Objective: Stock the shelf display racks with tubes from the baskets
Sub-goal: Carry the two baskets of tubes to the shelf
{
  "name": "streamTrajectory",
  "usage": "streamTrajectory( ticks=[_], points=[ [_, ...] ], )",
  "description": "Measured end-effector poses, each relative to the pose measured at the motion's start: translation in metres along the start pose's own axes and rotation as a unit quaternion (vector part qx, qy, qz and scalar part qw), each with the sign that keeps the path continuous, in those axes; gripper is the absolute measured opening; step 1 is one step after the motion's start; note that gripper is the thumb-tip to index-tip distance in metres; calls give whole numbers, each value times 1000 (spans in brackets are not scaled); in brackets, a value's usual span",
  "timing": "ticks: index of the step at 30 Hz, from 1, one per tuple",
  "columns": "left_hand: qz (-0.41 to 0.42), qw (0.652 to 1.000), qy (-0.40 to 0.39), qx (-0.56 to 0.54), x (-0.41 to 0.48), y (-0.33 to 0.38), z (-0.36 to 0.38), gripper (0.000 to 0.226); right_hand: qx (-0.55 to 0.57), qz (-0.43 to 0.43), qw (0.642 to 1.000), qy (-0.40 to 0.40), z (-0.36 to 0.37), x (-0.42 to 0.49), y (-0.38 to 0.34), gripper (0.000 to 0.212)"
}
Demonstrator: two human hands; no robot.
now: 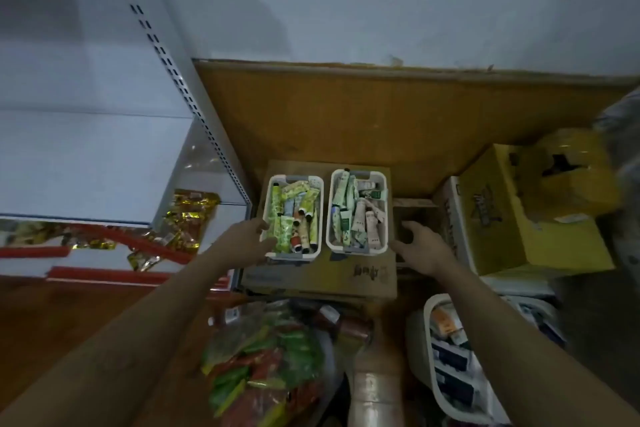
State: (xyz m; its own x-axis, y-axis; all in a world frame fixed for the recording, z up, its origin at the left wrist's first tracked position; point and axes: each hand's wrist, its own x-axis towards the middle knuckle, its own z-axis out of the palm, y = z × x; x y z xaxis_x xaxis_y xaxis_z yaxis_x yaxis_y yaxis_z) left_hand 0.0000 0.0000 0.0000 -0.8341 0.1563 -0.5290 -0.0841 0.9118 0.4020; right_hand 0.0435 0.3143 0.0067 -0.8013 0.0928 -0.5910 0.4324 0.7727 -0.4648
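White baskets [294,255] of tubes [304,218] on cardboard box [346,276], print blurred | left hand [254,236], right hand [420,248] relaxed, empty

white baskets [320,215]; green, cream tubes [281,218]; yellow box [540,218]; brown cardboard [346,121].

Dim shop corner, seen from above

A pale grey-blue wall [415,3] fills the top of the view, and an orange-brown wooden board [346,107] runs below it. At the left stands a white metal shelving unit [86,156] with a slotted upright [166,59]. The floor [41,315] is reddish-brown wood, and the light is low and cool.
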Motion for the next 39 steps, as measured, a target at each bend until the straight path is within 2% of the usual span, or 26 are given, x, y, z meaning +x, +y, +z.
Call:
streamTrajectory(
  ticks=[7,10,14,16,20,27,31,39],
  points=[
    [-83,990,13,-109,102,-50,47,52,81,82,993,3,43,108,21,48],
    [-93,977,50,-183,132,-66,65,35,114,118,986,30,67,157,39,52],
    [-136,955,41,-261,169,-97,89,50,154,152,975,58,94,200,63,62],
    [-155,952,20,-263,185,-111,101,46,184,166,967,60,104,214,75,59],
    [-149,955,-22,-254,203,-126,117,38,242,152,957,45,118,227,88,36],
    [-189,939,-93,-273,221,-135,121,36,258,123,958,28,122,240,95,20],
    [-189,935,-116,-277,231,-138,125,24,298,90,950,-10,121,241,97,20],
    [-193,903,-184,-336,236,-149,124,27,340,76,937,-14,123,236,98,24]
  ],
)
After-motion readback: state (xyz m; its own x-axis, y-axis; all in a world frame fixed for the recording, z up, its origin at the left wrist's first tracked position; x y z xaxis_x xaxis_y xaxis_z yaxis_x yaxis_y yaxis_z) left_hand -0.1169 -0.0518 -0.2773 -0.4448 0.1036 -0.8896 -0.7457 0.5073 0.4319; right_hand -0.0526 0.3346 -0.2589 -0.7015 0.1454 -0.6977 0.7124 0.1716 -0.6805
